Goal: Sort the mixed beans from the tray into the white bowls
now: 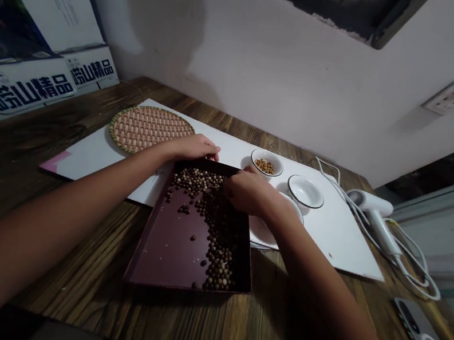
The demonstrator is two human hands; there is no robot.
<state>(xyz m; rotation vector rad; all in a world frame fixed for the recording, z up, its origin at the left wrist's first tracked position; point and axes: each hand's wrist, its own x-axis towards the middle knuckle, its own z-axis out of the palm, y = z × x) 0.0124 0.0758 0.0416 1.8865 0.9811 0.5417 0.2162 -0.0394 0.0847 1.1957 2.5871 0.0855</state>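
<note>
Forearms (50, 210) over a bead tray (170, 247), left grip (193, 148) and right grip (247, 192) unclear, bowls (306, 184) beyond

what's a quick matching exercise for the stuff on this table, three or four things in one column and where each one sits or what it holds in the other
Things:
1. round woven reed mat with a green rim
2. small white bowl of tan beans
3. white plastic hair dryer
4. dark brown rectangular tray

Places or states:
A. lying on the wooden table, right of the board
B. at the left end of the white board
C. holding loose round brown beads
D. on the board, beyond the tray's far right corner

Pairs: 1-B, 2-D, 3-A, 4-C
</note>
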